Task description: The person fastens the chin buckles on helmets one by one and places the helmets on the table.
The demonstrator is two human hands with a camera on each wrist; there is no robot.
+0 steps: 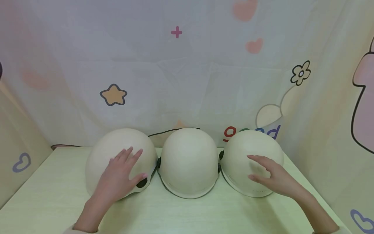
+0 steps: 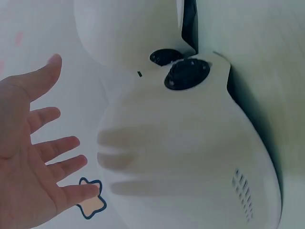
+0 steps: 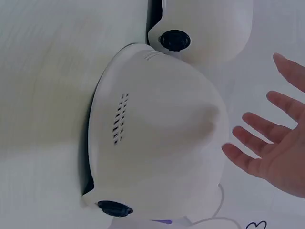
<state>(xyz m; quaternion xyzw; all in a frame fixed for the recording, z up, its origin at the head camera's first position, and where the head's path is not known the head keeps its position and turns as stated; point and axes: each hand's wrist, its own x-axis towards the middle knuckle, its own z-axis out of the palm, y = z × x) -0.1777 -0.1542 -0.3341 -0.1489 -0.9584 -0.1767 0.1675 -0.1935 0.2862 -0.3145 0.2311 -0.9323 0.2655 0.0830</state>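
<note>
A: A pale printed cloth (image 1: 198,81) hangs behind a light tabletop (image 1: 187,214). What's on it?

B: Three cream helmets in a row, crowns up: the left helmet (image 1: 105,146), the middle helmet (image 1: 189,162) and the right helmet (image 1: 239,151).

A: Why crown up?

B: Probably for steadiness. The rims face down on the table, so the smooth shells won't roll about.

A: And so close together?

B: Perhaps to keep the row compact. Black fittings (image 2: 187,74) sit at the sides, right where the neighbours come together; whether the helmets actually touch there, I can't tell.

A: Is anything gripped?

B: No. The left hand (image 1: 117,180) hovers by the left helmet, fingers spread and thumb apart, holding nothing. The right hand (image 1: 276,178) is by the right helmet, its fingers extended, equally free.

A: Are they touching the shells?

B: I'd say not: both wrist views show soft finger shadows on the shells and the fingers beside them. The wide spread seems suited to such broad, round surfaces. The middle helmet has no hand over it.
</note>
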